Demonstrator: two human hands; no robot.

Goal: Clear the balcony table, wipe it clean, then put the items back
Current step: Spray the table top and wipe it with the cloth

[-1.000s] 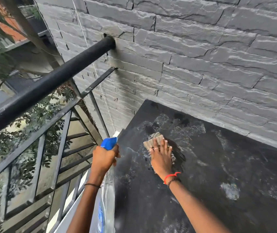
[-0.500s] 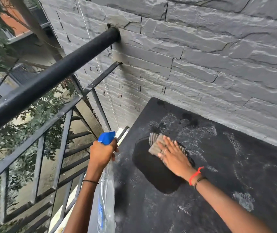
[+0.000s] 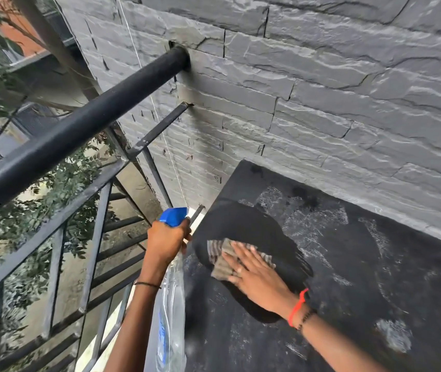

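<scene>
1. The cloth (image 3: 223,260) is mostly covered by the right hand (image 3: 256,275); only its striped left part shows.
2. The spray bottle (image 3: 172,299) runs off the bottom edge; its label is blurred, and the left hand (image 3: 167,241) hides its neck.
3. The right hand lies flat, fingers spread, pressing the cloth onto the tabletop (image 3: 348,291) within a dark wet patch (image 3: 243,224).
4. The left hand is closed around the bottle beneath its blue head (image 3: 173,216), just left of the tabletop's edge, beside the railing (image 3: 66,135).
</scene>
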